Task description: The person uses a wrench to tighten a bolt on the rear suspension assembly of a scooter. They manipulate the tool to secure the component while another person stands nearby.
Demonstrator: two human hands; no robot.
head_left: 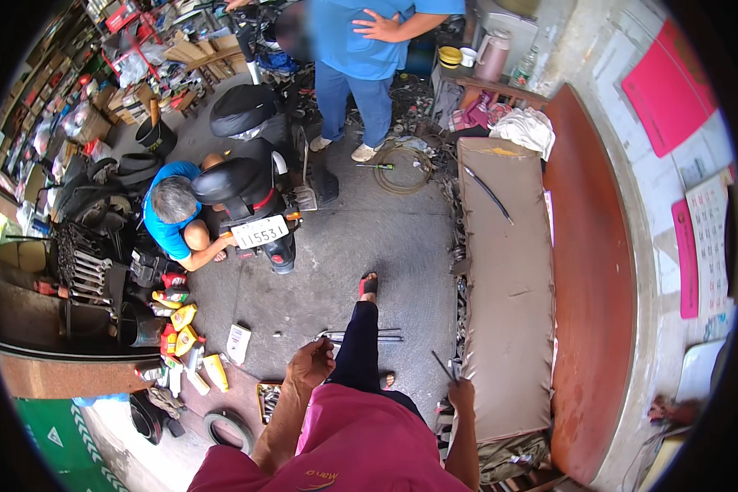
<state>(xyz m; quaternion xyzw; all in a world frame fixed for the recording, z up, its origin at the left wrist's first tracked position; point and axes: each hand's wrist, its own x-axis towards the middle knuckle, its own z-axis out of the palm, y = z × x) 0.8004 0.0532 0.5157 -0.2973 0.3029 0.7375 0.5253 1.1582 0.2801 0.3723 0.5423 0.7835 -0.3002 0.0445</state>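
My left hand (pixel 310 365) is raised in front of me with its fingers curled together. Whatever is in it, if anything, is too small to make out. Low at my right side, my right hand (pixel 461 395) grips a thin dark rod-like tool (pixel 444 366), which points up and away beside the padded bench (pixel 508 328). Past my left hand, long metal rods (pixel 377 335) lie on the floor, partly hidden by my leg. Ahead to the left stands a motor scooter (pixel 250 189) with a plate at its rear. A person in blue (pixel 172 205) crouches against it, one hand near the plate.
Another person in blue (pixel 357 49) stands beyond the scooter. Oil bottles (pixel 184 328) and a rack of wrenches (pixel 86 275) line the left. A tyre (pixel 228 430) and a small box of parts (pixel 268 400) lie near my left. A coiled hose (pixel 403 170) is on the floor ahead.
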